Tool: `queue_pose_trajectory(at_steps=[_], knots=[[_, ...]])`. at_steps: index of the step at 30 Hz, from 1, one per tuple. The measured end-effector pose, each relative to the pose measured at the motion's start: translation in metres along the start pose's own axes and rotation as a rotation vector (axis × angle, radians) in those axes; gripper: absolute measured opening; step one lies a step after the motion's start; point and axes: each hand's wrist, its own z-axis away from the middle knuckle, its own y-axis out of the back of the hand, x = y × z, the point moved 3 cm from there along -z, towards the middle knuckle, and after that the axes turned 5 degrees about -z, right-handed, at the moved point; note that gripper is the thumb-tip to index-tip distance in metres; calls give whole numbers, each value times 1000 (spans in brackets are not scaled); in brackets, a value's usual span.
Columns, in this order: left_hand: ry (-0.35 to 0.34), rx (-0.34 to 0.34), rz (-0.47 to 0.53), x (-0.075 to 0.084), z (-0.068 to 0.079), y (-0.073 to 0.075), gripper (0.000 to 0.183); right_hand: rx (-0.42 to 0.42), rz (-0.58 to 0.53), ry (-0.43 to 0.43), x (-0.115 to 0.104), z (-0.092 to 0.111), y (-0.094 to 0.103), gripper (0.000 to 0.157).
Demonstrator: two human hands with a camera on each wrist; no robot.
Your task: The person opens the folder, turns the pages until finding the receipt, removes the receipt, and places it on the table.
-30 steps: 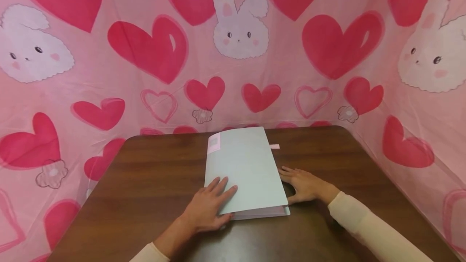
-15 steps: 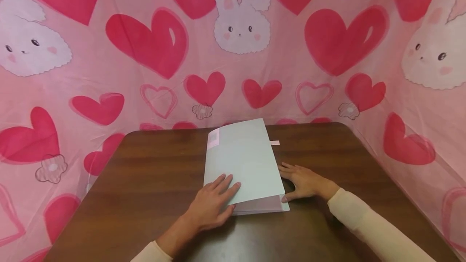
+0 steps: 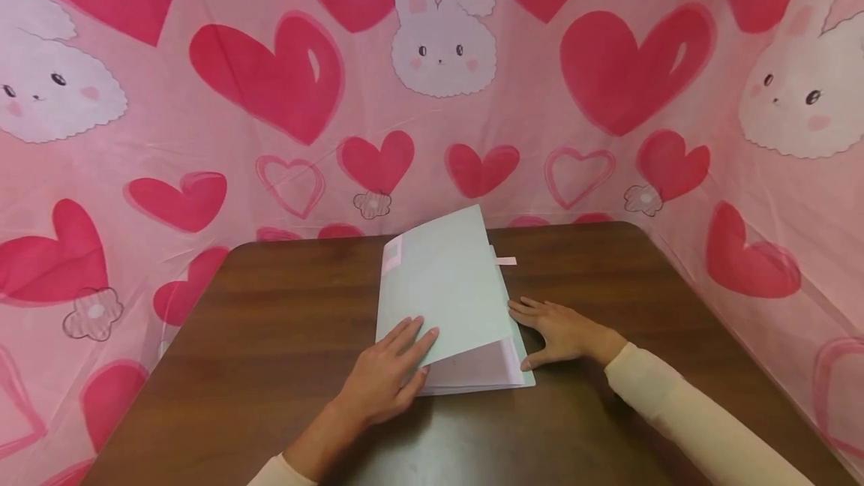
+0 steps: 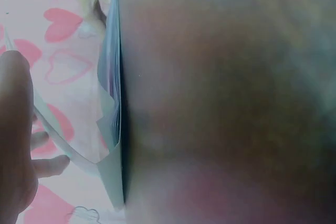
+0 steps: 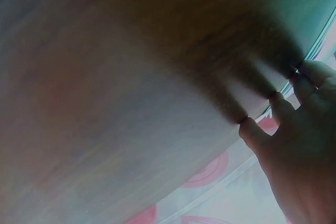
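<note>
A pale mint folder (image 3: 439, 283) lies on the brown table, its front cover raised along the right side. Pinkish-white inner pages (image 3: 469, 370) show under the lifted cover. The left hand (image 3: 388, 366) holds the cover near its lower left, fingers on the outer face and thumb at the lower edge; the left wrist view shows the cover (image 4: 63, 142) bent upward beside that hand. At the folder's right edge, the right hand (image 3: 560, 332) rests with fingers extended, its thumb touching the lower right corner. A small pink tab (image 3: 505, 261) sticks out at the right.
The wooden table (image 3: 283, 306) extends around the folder on all sides. A pink curtain (image 3: 520, 111) with hearts and rabbits hangs behind and at both sides. A pink label (image 3: 392, 255) marks the cover's upper left.
The folder's front cover has risen on its right side and swung leftward, exposing more of the pages. The left hand moved slightly up and left; the right hand stays at the right edge.
</note>
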Motion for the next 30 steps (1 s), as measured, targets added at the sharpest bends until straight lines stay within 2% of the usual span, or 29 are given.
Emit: queue_pose_trajectory(at_steps=[9, 17, 25, 30], knots=[[-12, 73, 5, 0, 2, 5, 44, 10, -5, 12, 2, 0, -1, 112], [-37, 141, -25, 1, 3, 9, 56, 1, -31, 10, 1, 0, -2, 112], [-73, 174, -50, 0, 4, 10, 50, -6, -30, -6, 0, 0, -2, 111], [-87, 230, -77, 2, 3, 12, 49, 0, -34, 9, 0, 1, -1, 110]])
